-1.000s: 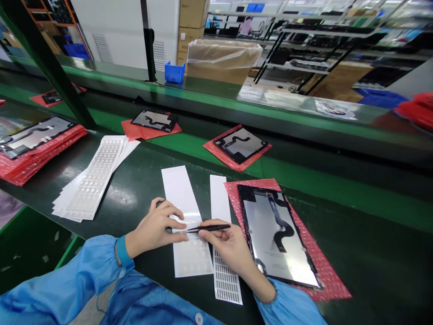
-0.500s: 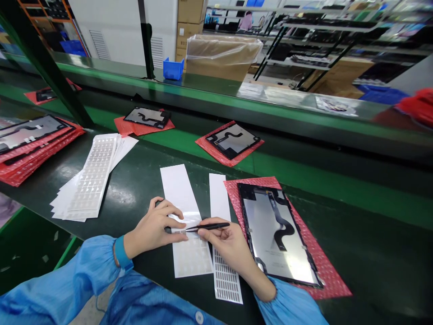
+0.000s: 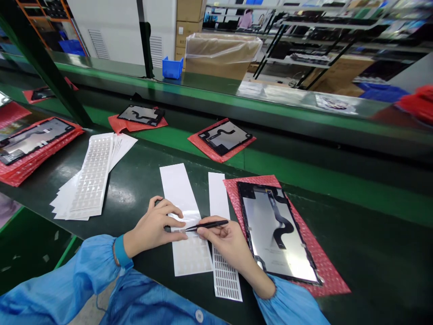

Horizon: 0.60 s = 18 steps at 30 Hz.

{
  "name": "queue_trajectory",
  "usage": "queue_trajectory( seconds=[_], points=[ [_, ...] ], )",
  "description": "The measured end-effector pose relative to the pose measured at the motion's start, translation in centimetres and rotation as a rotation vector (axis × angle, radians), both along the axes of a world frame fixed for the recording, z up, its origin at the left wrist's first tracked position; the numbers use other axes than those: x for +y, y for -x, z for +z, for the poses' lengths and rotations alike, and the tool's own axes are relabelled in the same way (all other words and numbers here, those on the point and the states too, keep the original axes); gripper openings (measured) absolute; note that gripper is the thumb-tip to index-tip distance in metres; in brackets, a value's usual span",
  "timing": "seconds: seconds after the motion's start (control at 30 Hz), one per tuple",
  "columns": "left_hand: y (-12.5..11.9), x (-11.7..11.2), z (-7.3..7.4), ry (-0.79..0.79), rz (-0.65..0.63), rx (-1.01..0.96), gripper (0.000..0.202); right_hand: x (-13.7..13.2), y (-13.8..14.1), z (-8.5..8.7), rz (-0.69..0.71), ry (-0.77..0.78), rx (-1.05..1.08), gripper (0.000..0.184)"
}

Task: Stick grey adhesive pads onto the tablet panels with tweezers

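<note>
My right hand (image 3: 230, 241) pinches a pair of black tweezers (image 3: 211, 225). Their tips point left and touch a white sheet of small labels (image 3: 192, 259), close to one label between my left fingers. My left hand (image 3: 158, 223) rests on that sheet, fingers spread, with thumb and forefinger on either side of the tweezer tips. Whether the tips grip a label is too small to see. A narrower sheet of dark strip labels (image 3: 227, 280) lies partly under my right hand. To its right, a display panel (image 3: 270, 225) with a black flex cable rests on red bubble wrap (image 3: 324, 271).
Label sheets (image 3: 91, 176) are fanned out at left, beside a stack of panels in red wrap (image 3: 37, 135). Behind, a green conveyor belt carries more panels, including a near one (image 3: 225, 136) and another (image 3: 142, 115). A blue bin (image 3: 172, 68) stands on the ledge.
The panels on the conveyor have shifted slightly left. At the far left, the top panel on the stack lies differently. My hands and the tweezers have hardly moved.
</note>
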<state>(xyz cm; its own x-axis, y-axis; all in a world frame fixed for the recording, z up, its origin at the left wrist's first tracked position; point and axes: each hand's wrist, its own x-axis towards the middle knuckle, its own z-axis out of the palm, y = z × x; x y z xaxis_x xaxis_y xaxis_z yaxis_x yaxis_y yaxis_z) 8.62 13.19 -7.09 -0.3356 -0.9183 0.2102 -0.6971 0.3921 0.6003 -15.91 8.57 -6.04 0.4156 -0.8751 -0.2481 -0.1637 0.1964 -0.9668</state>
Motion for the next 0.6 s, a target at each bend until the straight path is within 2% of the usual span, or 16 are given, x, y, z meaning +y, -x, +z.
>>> queue_trajectory(
  seconds=[0.17,0.37,0.53,0.57,0.6],
  points=[
    [0.0,0.0,-0.1,0.003,0.003,0.016,0.026,0.2,-0.1,0.1,0.007,0.005,0.031,0.049],
    [0.2,-0.2,-0.4,0.005,0.032,0.041,0.032,0.2,-0.2,-0.5,0.006,-0.033,0.011,0.041],
    [0.3,-0.3,-0.8,-0.012,0.029,0.005,0.046,-0.5,2.0,-2.4,-0.095,-0.203,-0.057,0.044],
    [0.2,-0.4,-0.9,-0.012,0.027,-0.007,0.049,-1.0,2.6,-2.8,-0.112,-0.198,-0.047,0.042],
    [0.2,-0.4,-1.0,-0.008,0.026,-0.016,0.051,-1.6,3.1,-3.1,-0.192,-0.139,-0.047,0.042]
  ],
)
